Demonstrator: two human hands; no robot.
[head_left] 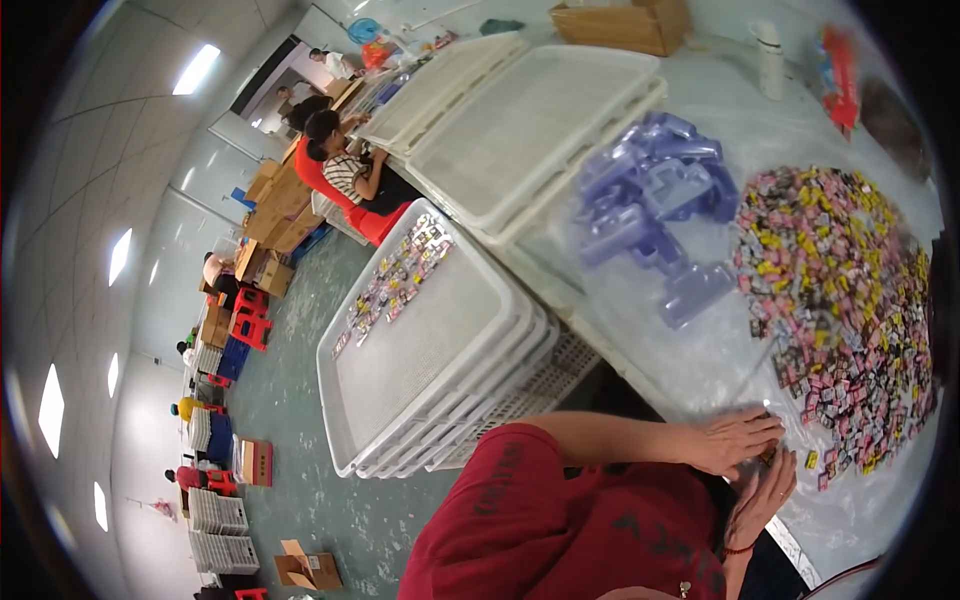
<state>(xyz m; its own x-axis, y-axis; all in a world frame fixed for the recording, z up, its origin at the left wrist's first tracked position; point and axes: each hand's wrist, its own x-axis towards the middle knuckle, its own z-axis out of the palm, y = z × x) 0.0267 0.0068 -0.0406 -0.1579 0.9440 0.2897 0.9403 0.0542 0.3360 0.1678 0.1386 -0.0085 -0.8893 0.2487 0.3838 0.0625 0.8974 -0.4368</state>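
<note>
My left hand [735, 440] and my right hand [765, 495] meet at the near edge of the table [715, 375], fingers bent toward each other. Something small and dark shows between the fingertips, too small to name. A red band circles my right wrist. Just beyond the hands spreads a large pile of small printed pieces [840, 300] in pink, yellow, black and white. One loose yellow piece [811, 459] lies beside the fingers. Left of the pile sits a heap of clear purple plastic holders [655, 195].
Beside me stands a stack of white mesh trays [430, 370], its top tray holding several small pieces [400, 270]. Other large trays [535, 130] lie along the table. A white bottle [769, 62] and cardboard box [620, 25] stand behind. People sit at farther tables.
</note>
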